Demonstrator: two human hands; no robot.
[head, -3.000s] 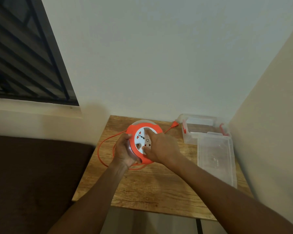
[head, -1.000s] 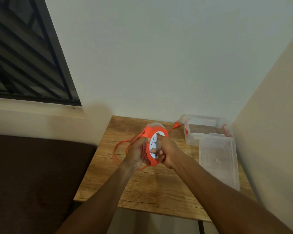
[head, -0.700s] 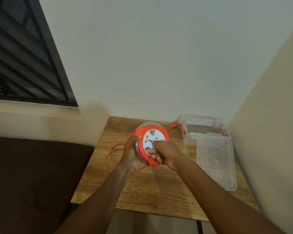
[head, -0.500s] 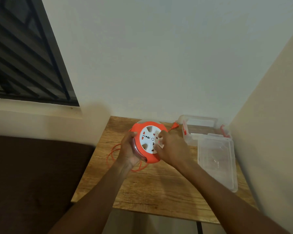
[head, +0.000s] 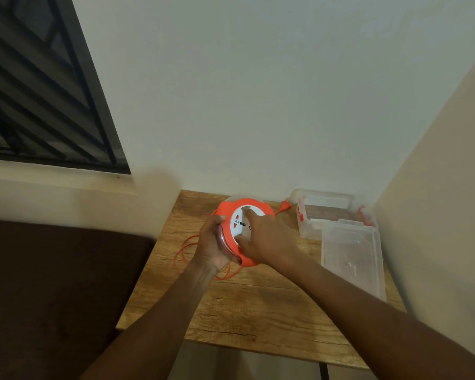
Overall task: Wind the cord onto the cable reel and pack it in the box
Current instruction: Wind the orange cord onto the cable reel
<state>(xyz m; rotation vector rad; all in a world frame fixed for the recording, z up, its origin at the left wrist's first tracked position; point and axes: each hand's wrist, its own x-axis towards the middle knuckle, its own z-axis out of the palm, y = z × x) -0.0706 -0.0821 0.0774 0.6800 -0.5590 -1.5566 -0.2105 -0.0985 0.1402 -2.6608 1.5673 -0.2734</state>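
Small wooden surface tucked in a corner: pale wall behind, another wall hard along its right side, dark window w/ bars upper left, a dark brown padded piece against its left edge.

Cable reel, orange w/ white socket face, is held just above the surface's back-centre, tilted so the face points toward the camera. Left hand grips the reel's left rim, fingers curled round the clear edge. Right hand lies over the socket face; forefinger stretched up onto the white centre, thumb on the lower part of the face, the other fingers bent. Can't tell if it grips a knob or just presses.

Cord, thin and orange, hangs in loose loops off the reel's left and lower side, lying on the surface near its left edge; one loop passes below the left wrist. Orange plug lies at the back by the wall, between reel and box, just beside the box's left corner.

Box, clear plastic w/ red clips, sits open at the back-right corner, close to both walls. Its clear lid lies in front of it along the right edge, overlapping the box's front rim.

Front half of the surface is bare wood up to the near edge; both forearms cross above it.
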